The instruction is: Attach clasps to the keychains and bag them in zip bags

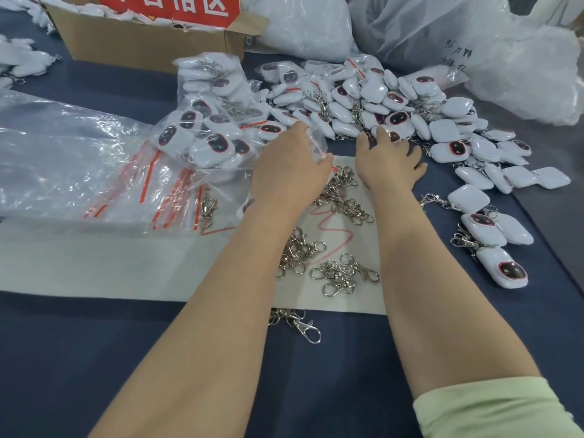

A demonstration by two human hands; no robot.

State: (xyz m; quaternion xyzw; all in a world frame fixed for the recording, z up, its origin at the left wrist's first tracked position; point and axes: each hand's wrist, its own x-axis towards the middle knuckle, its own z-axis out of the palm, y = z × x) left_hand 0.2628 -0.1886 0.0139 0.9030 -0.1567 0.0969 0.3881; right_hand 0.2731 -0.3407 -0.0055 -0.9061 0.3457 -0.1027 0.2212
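A dark blue table (94,358) carries a white sheet (126,263) strewn with clasps (341,273). The left hand (284,165) pinches a zip bag (316,140); the right hand (388,159) spreads over keychains (395,102), its grip hidden.

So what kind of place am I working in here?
Probably a small packing or assembly workshop, not a home. A big pile of identical white keychains covers the table, loose metal clasps lie on a sheet, zip bags are stacked left, and a cardboard carton stands behind.
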